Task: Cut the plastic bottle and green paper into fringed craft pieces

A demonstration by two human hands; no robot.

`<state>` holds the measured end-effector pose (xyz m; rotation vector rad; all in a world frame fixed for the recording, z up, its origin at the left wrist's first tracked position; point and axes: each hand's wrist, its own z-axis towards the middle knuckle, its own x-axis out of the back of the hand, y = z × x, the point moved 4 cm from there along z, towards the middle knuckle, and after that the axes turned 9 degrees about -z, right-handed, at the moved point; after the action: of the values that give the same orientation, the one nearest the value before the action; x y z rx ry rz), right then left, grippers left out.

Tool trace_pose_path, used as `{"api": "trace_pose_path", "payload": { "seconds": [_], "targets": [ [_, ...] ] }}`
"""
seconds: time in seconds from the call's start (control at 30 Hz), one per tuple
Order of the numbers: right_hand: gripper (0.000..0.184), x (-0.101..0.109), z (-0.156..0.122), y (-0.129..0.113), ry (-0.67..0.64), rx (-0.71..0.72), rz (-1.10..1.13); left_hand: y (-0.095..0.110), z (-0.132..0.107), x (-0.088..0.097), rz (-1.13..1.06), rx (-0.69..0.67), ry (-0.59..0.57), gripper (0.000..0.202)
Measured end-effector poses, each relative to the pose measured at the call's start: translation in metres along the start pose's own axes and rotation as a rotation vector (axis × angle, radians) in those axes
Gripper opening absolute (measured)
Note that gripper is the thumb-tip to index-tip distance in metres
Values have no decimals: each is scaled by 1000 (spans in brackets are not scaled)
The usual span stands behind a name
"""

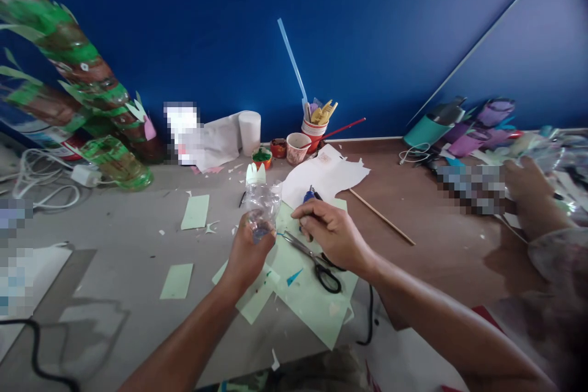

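Note:
My left hand [250, 254] is wrapped round a clear plastic bottle piece [264, 199], held upright over the table. Pale green paper leaf shapes [256, 174] show at its top edge; whether they are attached I cannot tell. My right hand [333, 233] hovers to the right, fingers curled and pinched together; anything between them is too small to make out. Just behind those fingers is a blue tool with a pointed nozzle [309, 195], partly hidden. Black-handled scissors [316, 257] lie below my right hand on light green paper [316, 306], beside a small blue scrap [294, 277].
Paint cups [261, 158], a cup of brushes [316, 131] and a white roll [249, 133] stand along the blue wall. A wooden stick [382, 217] lies right. Painted bottle stalks [92, 79] lean left. Another person's hand [528, 187] is at far right.

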<state>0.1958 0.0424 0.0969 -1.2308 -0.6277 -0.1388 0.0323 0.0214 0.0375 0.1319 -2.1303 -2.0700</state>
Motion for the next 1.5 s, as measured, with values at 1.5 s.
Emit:
{"api": "trace_pose_path", "payload": {
  "seconds": [1.5],
  "targets": [
    [47, -2, 0, -1, 281, 300, -362, -3, -7, -7, 68, 19, -64, 25]
  ]
}}
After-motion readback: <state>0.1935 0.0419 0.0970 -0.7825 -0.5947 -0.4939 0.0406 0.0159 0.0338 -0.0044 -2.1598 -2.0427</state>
